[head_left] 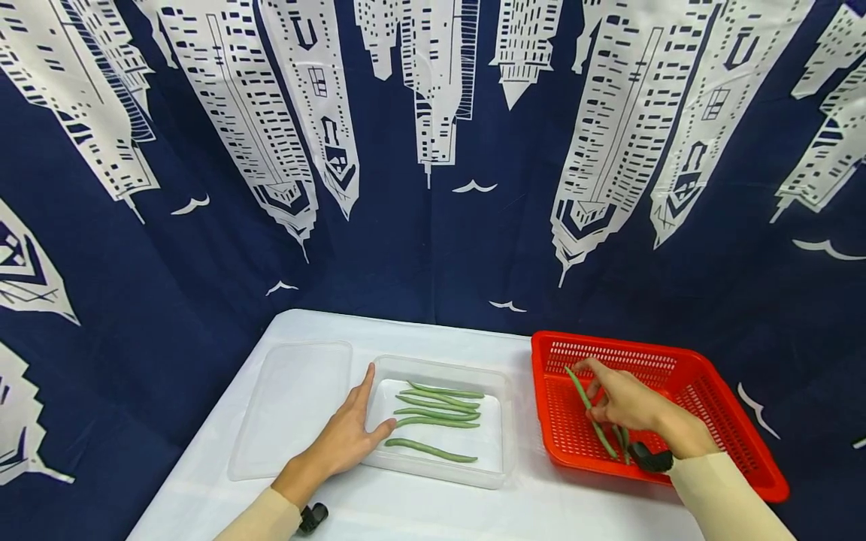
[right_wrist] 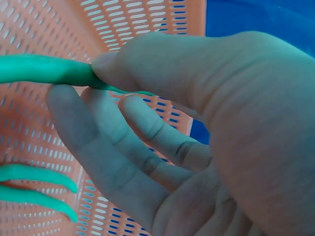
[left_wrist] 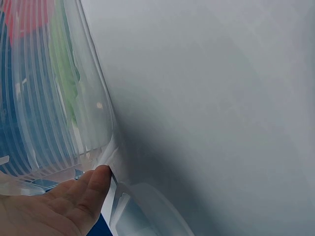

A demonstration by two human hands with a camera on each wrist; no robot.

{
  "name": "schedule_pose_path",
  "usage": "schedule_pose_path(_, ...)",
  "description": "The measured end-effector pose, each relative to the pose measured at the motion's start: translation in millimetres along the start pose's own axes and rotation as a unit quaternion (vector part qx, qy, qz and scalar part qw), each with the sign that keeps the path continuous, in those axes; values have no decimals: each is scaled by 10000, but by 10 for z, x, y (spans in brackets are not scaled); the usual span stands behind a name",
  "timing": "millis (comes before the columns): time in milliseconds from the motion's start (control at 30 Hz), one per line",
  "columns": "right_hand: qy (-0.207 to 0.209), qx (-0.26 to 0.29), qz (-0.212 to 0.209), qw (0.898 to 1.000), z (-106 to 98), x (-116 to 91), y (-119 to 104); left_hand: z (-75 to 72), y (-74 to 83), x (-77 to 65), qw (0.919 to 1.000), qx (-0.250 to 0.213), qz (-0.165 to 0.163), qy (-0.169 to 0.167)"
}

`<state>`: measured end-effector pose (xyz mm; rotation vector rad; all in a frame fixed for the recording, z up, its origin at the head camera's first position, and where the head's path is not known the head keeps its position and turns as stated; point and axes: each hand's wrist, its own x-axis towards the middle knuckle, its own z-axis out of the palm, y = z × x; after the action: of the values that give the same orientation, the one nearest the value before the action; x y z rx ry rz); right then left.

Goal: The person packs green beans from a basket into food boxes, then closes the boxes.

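My right hand (head_left: 625, 400) is over the red basket (head_left: 727, 421), pinching a green bean (right_wrist: 44, 69) between thumb and fingertips. In the right wrist view two more beans (right_wrist: 34, 196) lie below it in the basket. My left hand (head_left: 348, 432) rests at the left side of a clear plastic container (head_left: 467, 475), fingers straight along its wall and thumb over the rim. Inside that container several green beans (head_left: 433, 451) lie side by side, roughly crosswise to me. The left wrist view shows the left fingertips (left_wrist: 101, 177) at the ribbed container.
A flat translucent lid (head_left: 291, 406) lies on the white table (head_left: 406, 518) left of the container. Behind the table hangs a dark blue cloth (head_left: 433, 255) with white buildings printed on it. The basket stands at the table's right side.
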<state>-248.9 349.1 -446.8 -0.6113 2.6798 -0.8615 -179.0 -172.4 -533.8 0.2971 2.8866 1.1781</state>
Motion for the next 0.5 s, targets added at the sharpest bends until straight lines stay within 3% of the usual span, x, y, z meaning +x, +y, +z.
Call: schedule_pose_path(500, 661, -753, -650, 9928, 22, -140, -403, 27, -12, 8, 10000, -9, -60, -47)
